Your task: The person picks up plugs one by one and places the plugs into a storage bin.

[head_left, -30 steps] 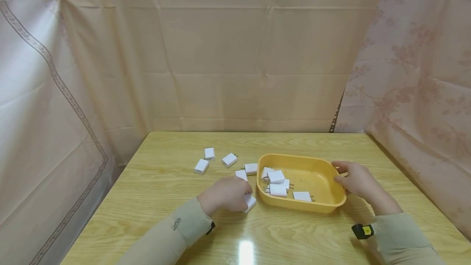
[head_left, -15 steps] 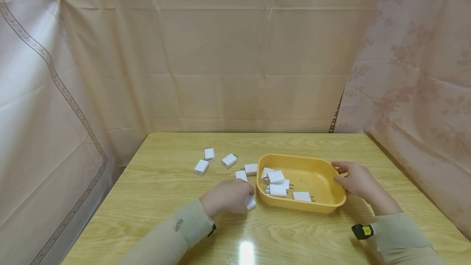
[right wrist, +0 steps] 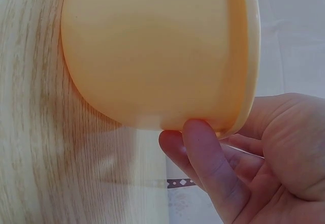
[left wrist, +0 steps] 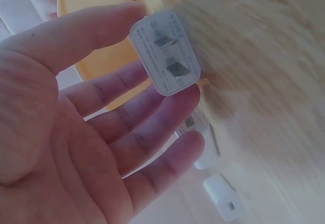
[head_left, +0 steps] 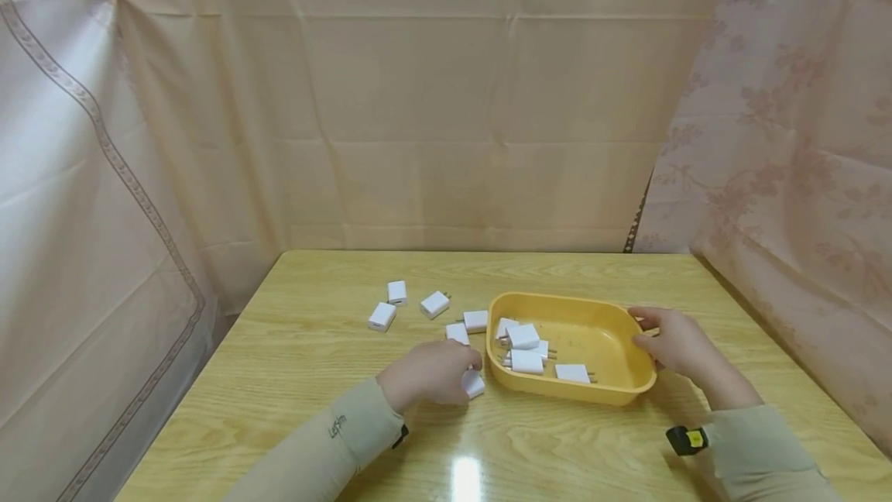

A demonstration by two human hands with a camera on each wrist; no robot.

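Observation:
My left hand (head_left: 433, 372) pinches a white USB charger plug (head_left: 474, 384) between thumb and fingers, just left of the yellow plastic tray. In the left wrist view the two metal prongs of this charger plug (left wrist: 165, 51) point back toward the palm, and small print surrounds them. At the tray's right end, my right hand (head_left: 672, 339) grips the rim of the yellow tray (head_left: 560, 391). The right wrist view shows thumb and fingertips against the outer wall of the tray (right wrist: 152, 56). Several white charger plugs (head_left: 526, 361) lie inside it, mostly at its left end.
Several more white charger plugs lie loose on the wooden table (head_left: 293, 378), including one (head_left: 382, 316) at the far left and one (head_left: 476, 321) close beside the tray. A beige curtain (head_left: 446, 115) hangs behind the table, with a floral cloth (head_left: 801, 161) on the right.
Since a second ago my left hand has shifted slightly to the right, covering more of the charger plug it pinches. The right hand and tray have stayed in place.

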